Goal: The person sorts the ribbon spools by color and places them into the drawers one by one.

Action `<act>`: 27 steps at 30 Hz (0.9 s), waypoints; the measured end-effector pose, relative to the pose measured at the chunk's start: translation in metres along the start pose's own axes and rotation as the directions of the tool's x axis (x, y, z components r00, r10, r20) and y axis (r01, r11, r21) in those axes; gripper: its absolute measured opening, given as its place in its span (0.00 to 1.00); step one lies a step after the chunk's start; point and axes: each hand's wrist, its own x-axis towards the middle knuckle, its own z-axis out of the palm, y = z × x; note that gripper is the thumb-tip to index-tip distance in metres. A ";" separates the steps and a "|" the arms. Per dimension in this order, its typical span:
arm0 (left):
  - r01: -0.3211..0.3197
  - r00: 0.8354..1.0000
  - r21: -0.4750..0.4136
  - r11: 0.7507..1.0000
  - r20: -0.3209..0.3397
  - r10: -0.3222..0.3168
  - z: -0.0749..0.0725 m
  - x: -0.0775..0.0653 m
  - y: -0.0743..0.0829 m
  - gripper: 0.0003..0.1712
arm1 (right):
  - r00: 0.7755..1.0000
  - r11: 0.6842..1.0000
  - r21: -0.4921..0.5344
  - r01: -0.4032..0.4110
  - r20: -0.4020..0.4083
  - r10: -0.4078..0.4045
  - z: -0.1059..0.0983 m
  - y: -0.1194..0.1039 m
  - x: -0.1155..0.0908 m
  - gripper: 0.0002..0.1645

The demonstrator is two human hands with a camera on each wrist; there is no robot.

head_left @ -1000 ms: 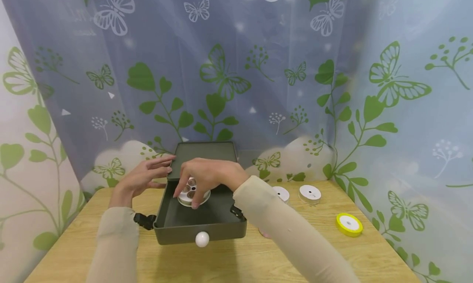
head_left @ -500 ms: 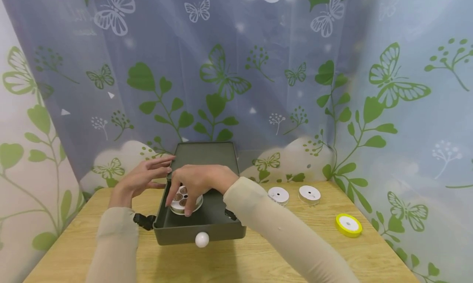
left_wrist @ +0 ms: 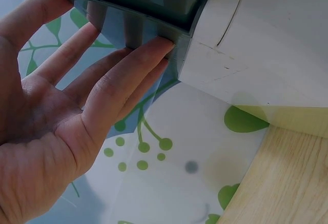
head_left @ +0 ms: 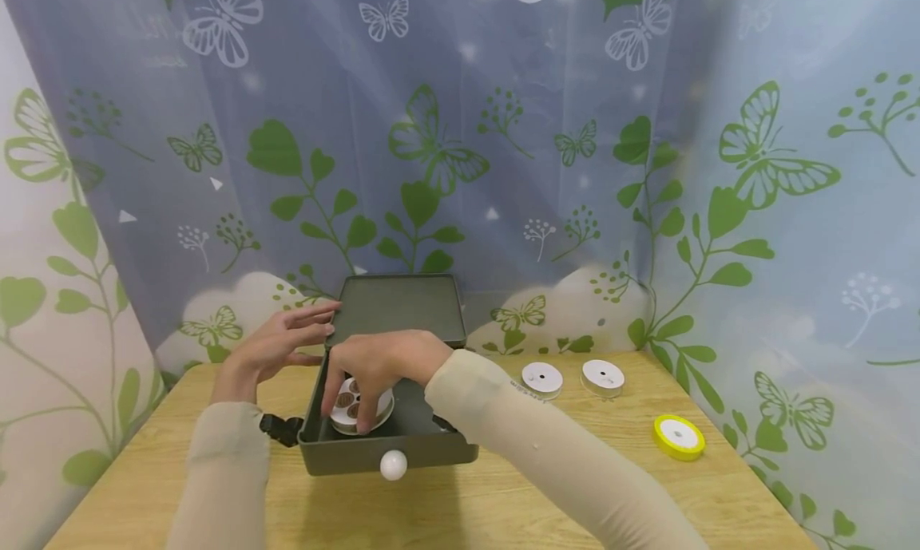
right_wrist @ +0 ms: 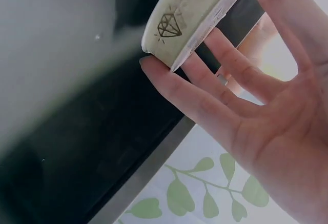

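Head view: inside the box [head_left: 388, 453], the right hand [head_left: 377, 364] pinches a spool [head_left: 349, 406], seemingly to set it down, next needing gentle release; the left hand [head_left: 282, 346], fingers extended, touches its lid [head_left: 402, 302].

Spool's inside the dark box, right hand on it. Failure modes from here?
Right hand has the ribbon spool only by its rim: it may slip.
It's close to the front-left corner of the dark box: could knock a wall.
Left hand appears to touch the open lid with fingertips only: a bump might shift it.
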 end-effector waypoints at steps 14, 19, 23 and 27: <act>0.003 1.000 0.008 1.000 -0.006 -0.003 0.000 0.000 0.001 0.41 | 1.000 1.000 0.008 -0.018 0.020 0.017 0.003 -0.003 0.006 0.26; 0.005 1.000 0.011 1.000 -0.003 -0.005 0.000 -0.001 0.002 0.41 | 0.999 1.000 0.010 0.006 0.036 -0.006 0.005 -0.003 0.009 0.26; 0.011 1.000 0.007 1.000 -0.004 -0.011 0.000 -0.001 0.003 0.41 | 0.998 1.000 0.011 0.028 0.048 -0.028 0.009 -0.002 0.011 0.25; 0.011 1.000 0.006 1.000 -0.002 -0.011 0.001 -0.002 0.004 0.41 | 0.999 0.999 0.017 0.029 0.044 -0.030 0.010 -0.002 0.011 0.25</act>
